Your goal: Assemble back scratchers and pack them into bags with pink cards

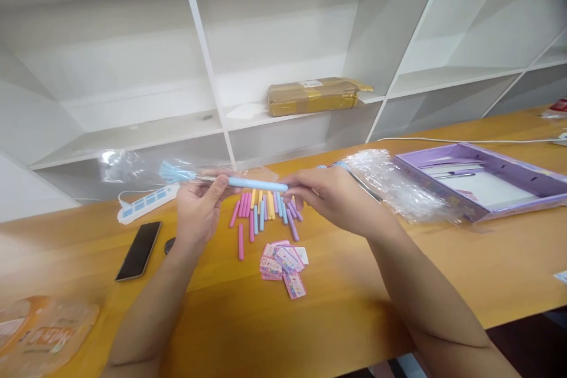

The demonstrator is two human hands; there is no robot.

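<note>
Forearms (429, 295), blue stick (257, 184), box (525, 207) of papers (460, 168)

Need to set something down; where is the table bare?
The table is bare in front of the purple tray, right of the right forearm; also between it and the left forearm, nearer than the cards. Crowded: around coloured sticks beyond the cards, and left of the tray, where clear plastic lies.

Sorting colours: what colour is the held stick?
The stick is light blue, clearest in the head view.

Bright light; glare on clear plastic (394, 186); upper-right corner dark.
</note>
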